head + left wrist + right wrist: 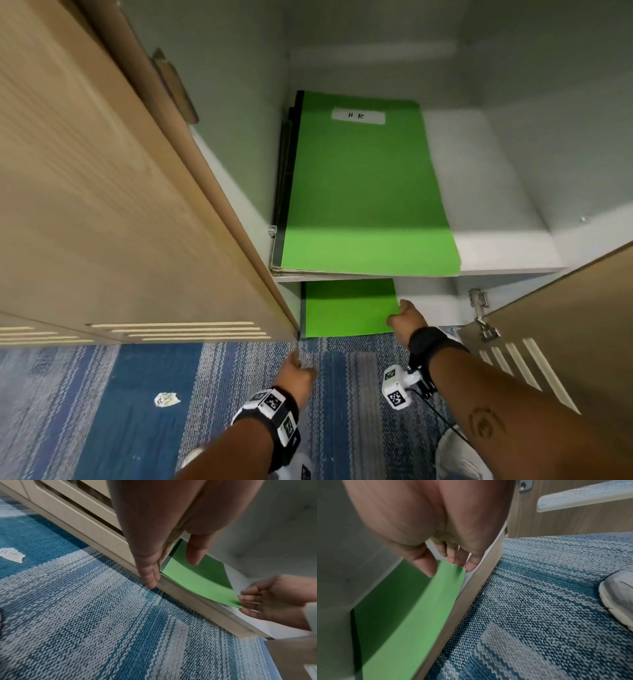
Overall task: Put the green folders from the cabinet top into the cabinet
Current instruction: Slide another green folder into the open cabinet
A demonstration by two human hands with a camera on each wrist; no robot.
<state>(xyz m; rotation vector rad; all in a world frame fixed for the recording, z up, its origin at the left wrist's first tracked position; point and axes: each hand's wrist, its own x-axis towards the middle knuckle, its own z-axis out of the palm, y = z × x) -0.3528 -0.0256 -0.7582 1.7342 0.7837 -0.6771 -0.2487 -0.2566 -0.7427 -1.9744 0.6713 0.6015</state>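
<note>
Right hand (404, 317) pinches the green folder (349, 308) corner on the cabinet (428, 301) floor.

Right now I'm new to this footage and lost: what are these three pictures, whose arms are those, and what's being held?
No machine here: a person wears one camera on the head and one on each wrist. The head view looks down into an open cabinet. A stack topped by a green folder labelled HR lies on the upper shelf. Below it, the right hand has a grip on the near corner of a second green folder lying on the bottom compartment. The left hand, fingers straight, rests at the cabinet's lower left front edge. The wrist views show the same folder close up. Blue carpet covers the floor.
</note>
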